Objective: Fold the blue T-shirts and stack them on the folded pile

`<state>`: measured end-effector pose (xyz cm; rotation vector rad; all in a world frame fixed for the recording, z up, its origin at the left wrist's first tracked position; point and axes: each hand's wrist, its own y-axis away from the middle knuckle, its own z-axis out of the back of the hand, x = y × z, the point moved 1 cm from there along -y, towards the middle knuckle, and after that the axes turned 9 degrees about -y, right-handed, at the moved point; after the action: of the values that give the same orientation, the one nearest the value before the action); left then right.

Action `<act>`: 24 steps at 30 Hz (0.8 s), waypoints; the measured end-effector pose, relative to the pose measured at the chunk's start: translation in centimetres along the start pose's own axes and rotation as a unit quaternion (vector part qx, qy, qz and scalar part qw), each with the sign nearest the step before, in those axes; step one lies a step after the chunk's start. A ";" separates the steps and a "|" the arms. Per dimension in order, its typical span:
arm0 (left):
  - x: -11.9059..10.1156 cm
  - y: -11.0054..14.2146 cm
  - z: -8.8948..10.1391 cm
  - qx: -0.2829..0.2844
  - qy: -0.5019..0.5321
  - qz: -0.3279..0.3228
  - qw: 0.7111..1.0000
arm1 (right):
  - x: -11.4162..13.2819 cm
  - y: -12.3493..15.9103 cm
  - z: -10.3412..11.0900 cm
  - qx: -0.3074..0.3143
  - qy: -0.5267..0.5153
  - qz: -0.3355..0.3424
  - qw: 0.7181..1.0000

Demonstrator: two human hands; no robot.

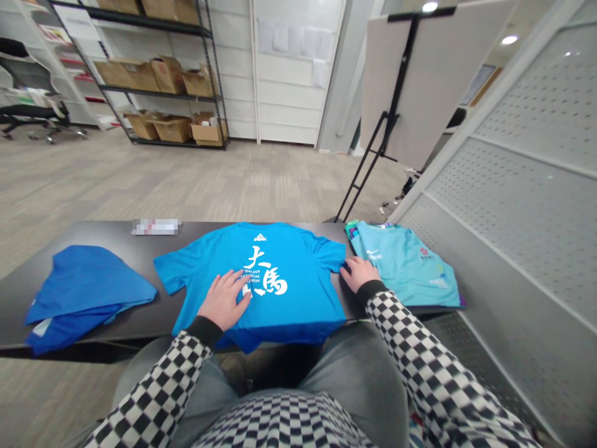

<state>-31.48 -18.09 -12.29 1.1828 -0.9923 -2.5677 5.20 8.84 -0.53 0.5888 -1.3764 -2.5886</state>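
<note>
A bright blue T-shirt [280, 261] with white printed characters lies spread flat on the black table [140, 239], its hem hanging over the near edge. My left hand [225, 300] rests flat on the shirt's lower left, fingers stretched out. My right hand [358, 272] is at the shirt's right sleeve, fingers curled on the sleeve's edge. Both arms wear black-and-white checked sleeves.
A crumpled darker blue garment [84, 292] lies on the table's left end. A stack of folded teal shirts [405, 264] sits at the right end, beside a white perforated partition [527, 205]. A black easel board [410, 81] and shelves of cardboard boxes [158, 74] stand beyond.
</note>
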 end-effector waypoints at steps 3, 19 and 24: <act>-0.1 -0.1 0.2 0.004 -0.002 0.002 1.000 | 0.4 0.5 0.4 -0.046 -0.028 0.000 0.999; 0.4 -0.3 -0.8 -0.049 0.004 0.005 0.999 | 1.0 0.3 -4.4 -0.208 -0.134 0.128 0.960; 0.3 -0.6 -0.3 -0.042 0.005 0.011 0.999 | 1.5 -0.4 -3.7 -0.197 -0.149 0.085 0.965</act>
<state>-31.35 -17.91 -12.97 1.1549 -0.8801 -2.5575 5.33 5.78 -3.09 0.0204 -0.8799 -2.7701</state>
